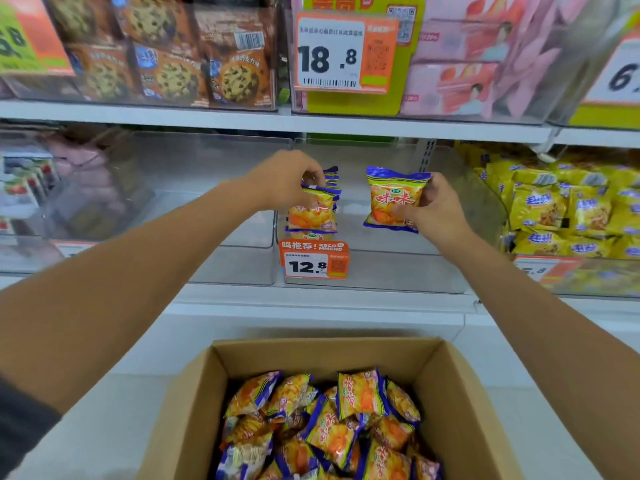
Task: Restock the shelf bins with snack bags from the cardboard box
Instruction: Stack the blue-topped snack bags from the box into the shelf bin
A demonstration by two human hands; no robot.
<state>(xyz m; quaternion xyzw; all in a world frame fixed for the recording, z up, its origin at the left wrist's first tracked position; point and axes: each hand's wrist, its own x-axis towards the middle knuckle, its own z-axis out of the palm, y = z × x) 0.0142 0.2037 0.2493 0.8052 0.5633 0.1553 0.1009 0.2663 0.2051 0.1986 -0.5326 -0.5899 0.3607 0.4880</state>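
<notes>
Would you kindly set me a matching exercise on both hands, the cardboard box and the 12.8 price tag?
1. left hand
2. right hand
3. brown cardboard box
4. orange 12.8 price tag

A. on the front of the clear plastic bin
B. holds one orange-and-blue snack bag upright
C. grips the front bag of a standing row
D. contains loose snack bags

Pairs: 1-C, 2-B, 3-D, 4-A

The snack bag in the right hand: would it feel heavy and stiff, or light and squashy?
Probably light: the right hand holds the snack bag upright by one side. Likely puffy but crushable, as it looks air-filled. Its glossy film may be slippery.
</notes>
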